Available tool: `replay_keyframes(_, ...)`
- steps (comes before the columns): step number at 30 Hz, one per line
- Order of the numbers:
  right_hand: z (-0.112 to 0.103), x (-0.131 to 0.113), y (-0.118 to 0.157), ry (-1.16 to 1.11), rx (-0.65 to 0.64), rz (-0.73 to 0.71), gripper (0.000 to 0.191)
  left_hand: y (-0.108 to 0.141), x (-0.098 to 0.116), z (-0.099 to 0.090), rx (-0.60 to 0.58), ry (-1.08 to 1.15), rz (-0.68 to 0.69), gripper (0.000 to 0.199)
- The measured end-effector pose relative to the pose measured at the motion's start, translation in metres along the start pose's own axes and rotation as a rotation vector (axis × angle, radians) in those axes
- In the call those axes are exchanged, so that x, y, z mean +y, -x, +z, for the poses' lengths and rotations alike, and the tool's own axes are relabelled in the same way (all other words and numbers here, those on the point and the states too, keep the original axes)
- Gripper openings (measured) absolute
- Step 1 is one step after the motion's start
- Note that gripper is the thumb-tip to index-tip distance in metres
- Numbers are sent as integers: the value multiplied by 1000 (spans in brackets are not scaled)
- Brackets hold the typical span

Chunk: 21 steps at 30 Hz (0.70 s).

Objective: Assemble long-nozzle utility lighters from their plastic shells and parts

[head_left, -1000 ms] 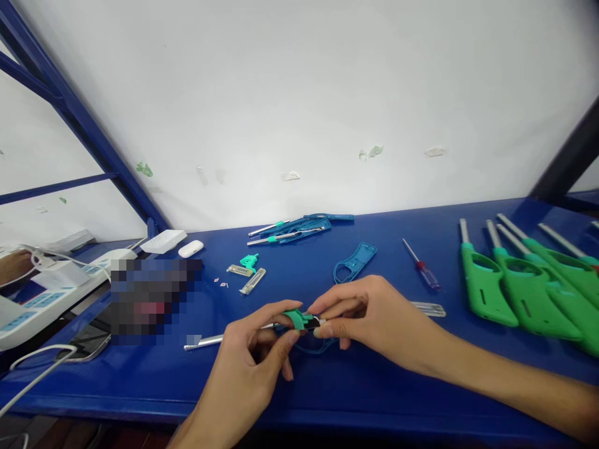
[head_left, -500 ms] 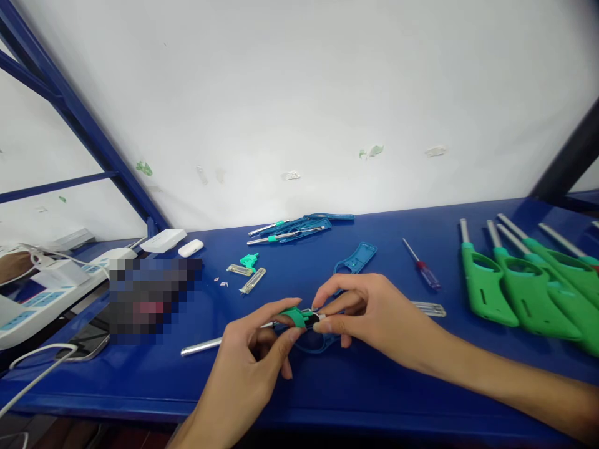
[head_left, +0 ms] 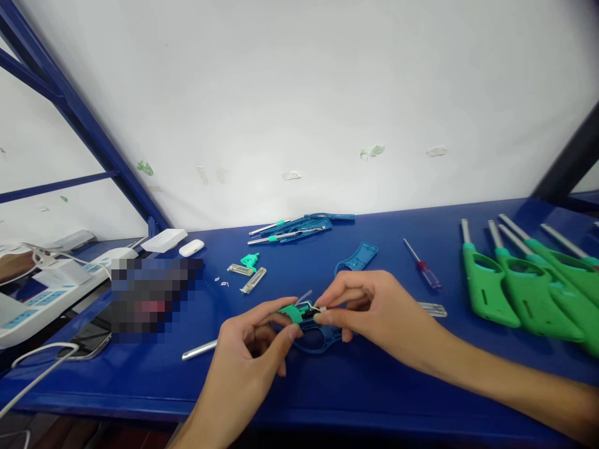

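Note:
My left hand pinches a green plastic trigger piece between thumb and forefinger. My right hand grips a small black-and-white igniter by its end, right beside the green piece. A thin pale wire or tube loops above the two parts. Below the fingers lies a blue half shell of a long-nosed lighter, partly covered by my hands. A silver metal tube sticks out to the left behind my left hand. Another blue half shell rests beyond my right hand.
Green long-nosed lighters lie at the right, beside a screwdriver. Blue lighter shells with tubes lie near the wall. Clear fuel tanks and a green part are left of centre. A power strip and phone stand far left.
The small parts between my hands have shifted slightly; the pale wire and a thin clear tube now show more above them. Both hands keep their pinch.

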State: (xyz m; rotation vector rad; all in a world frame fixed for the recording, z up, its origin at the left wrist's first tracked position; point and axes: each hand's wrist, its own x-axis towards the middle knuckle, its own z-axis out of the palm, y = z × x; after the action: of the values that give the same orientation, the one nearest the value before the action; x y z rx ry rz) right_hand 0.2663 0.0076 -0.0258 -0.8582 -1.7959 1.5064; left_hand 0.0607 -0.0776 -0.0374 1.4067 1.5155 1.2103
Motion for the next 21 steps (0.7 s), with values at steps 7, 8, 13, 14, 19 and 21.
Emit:
replay_keyframes(7,2,2,-2,-34,5,9,21,-2,1,1,-5,-25,-19,41)
replay_keyframes(8,2,1,-2,-44,5,13,22,-1,1,1,-7,-23,-21,43)
replay_keyframes(13,1,0,-2,-118,-7,26,26,0,1,1,-20,-31,-40,50)
replay_keyframes(14,1,-1,-2,-134,-12,27,27,1,1,1,-25,-33,-40,51)
replay_keyframes(19,2,-2,-2,-191,-28,27,32,0,1,0,-47,-34,-23,52)
replay_keyframes(21,2,-2,-3,-202,-28,23,32,0,0,0,-51,-31,-17,52)
